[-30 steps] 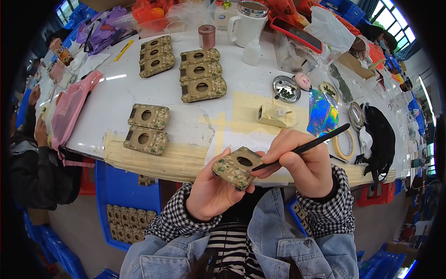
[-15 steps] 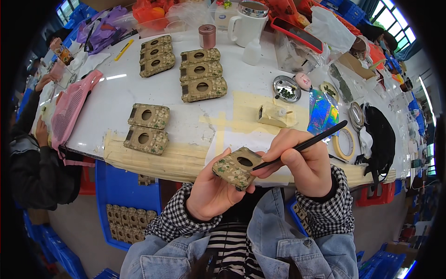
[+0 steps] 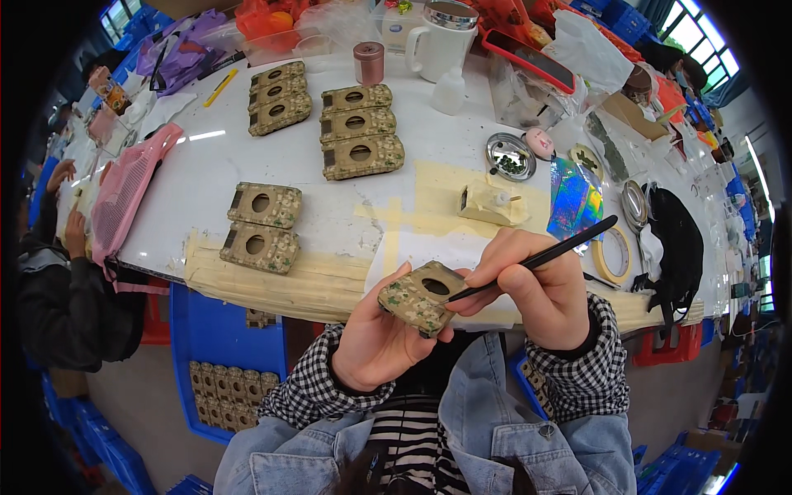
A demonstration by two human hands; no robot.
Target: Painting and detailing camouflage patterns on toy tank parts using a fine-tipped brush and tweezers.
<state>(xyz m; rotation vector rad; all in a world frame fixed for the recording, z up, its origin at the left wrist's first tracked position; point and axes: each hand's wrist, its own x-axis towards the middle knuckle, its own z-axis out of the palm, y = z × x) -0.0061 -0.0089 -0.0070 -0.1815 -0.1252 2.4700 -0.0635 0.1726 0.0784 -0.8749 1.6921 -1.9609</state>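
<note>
White bench [image 3: 194, 161], taped in cream along its near edge, spreads around the held shell [image 3: 404, 304], a camouflage piece with a round hole, which sits just above that edge in the person's left hand [image 3: 367, 346]. Far to the left of the held shell are a dark-clothed co-worker [image 3: 74, 318] and a pink mesh basket [image 3: 132, 194]; below and left of it, a blue tray [image 3: 227, 322] carries rows of similar pieces. A pair of matching shells [image 3: 264, 214] rests left of it, with two groups of three farther beyond. The left hand's fingers curl under the held shell, thumb along its left side. Straight beyond it stand a white mug [image 3: 437, 58] and a small squeeze bottle [image 3: 448, 92]; beyond and to its right are a taped block [image 3: 487, 206] and a round dish [image 3: 518, 169] of green bits. Right beside it, the right hand [image 3: 544, 297] pinches a slim black tool [image 3: 569, 243] between closed fingers, the tip beside the hole; contact I cannot tell. Farther right lie a tape roll [image 3: 602, 268] and a black bag [image 3: 676, 247].
</note>
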